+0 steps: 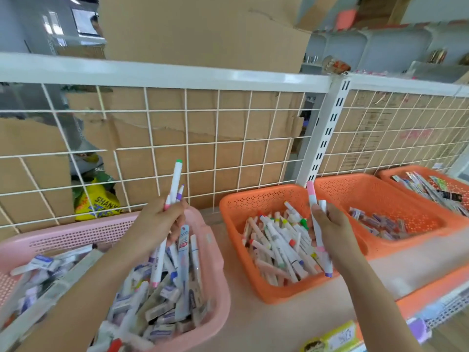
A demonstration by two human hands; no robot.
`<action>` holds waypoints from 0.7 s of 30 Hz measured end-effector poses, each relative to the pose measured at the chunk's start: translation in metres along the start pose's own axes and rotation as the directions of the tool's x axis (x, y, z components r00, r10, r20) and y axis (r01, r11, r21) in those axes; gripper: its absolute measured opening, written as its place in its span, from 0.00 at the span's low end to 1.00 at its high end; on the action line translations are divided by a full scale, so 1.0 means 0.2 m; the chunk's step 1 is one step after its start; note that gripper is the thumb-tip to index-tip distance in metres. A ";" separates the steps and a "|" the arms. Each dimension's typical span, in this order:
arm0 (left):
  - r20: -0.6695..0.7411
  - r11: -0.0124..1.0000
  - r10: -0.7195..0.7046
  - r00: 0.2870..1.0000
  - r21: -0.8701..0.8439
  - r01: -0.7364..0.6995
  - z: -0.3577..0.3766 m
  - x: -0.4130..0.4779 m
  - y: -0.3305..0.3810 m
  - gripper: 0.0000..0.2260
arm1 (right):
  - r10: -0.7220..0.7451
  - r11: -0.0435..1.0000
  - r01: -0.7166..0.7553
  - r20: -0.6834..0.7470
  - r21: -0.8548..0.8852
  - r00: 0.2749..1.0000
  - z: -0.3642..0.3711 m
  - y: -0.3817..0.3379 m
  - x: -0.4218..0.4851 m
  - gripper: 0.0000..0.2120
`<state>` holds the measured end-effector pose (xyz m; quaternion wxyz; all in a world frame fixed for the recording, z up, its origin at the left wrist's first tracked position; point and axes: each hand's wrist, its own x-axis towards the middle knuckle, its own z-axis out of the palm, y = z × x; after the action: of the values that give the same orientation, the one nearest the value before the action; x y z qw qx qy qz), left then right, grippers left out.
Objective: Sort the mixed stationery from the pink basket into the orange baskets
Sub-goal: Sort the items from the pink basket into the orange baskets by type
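At the near left, the pink basket (pixel 76 235) is seen on the tabletop (pixel 243 323), heaped with mixed stationery (pixel 162 301): white markers, small boxed erasers and flat packets lie crosswise over one another. Above its far right corner the left hand (pixel 160 219) is held with its fingers curled round a small bundle of markers (pixel 176 179), which is gripped near the middle of the barrels, so that the capped ends stand up and fan apart while the other ends hang down towards the heap. Such markers are judged to be light, stiff and smooth-walled, hardly fragile, but apt to slide against each other or roll. A hold round the mid-barrel, with the bundle squeezed together, is therefore thought best. Just to the right, apart from the pink basket, the first orange basket (pixel 243 201) is seen, already well filled with a pile of like markers (pixel 276 247). Over its right edge the right hand (pixel 330 229) is closed round a further pair of markers (pixel 311 194), which are held nearly upright, their lower ends pointing at the pile below. Both bundles are thus clear of the baskets and carried in the air. Further right, the second orange basket (pixel 368 191) holds a few small packets (pixel 375 221), and the third orange basket (pixel 406 171), at the far right, holds long flat packs (pixel 426 189).
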<state>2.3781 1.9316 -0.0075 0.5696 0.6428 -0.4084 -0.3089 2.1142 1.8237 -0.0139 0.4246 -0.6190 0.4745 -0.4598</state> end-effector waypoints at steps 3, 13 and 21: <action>0.014 0.999 -0.006 1.000 0.040 0.005 0.20 0.04 0.03 0.14 | 0.011 1.000 -0.011 0.057 -0.002 0.998 -0.03 0.03 0.12 0.10; -0.125 0.995 -0.047 0.991 0.078 0.057 0.83 0.14 -0.04 0.06 | 0.059 0.986 0.008 0.387 -0.168 0.920 -0.08 0.26 0.40 0.22; -0.185 0.965 0.024 0.983 0.261 0.026 0.97 0.12 -0.16 0.37 | -0.132 0.791 0.369 0.452 -0.488 0.882 -0.24 0.34 0.47 0.28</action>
<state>2.2269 1.8173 -0.0676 0.5151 0.7388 -0.3903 -0.1910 2.0662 1.7147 -0.0542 0.2443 -0.8539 0.4043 -0.2183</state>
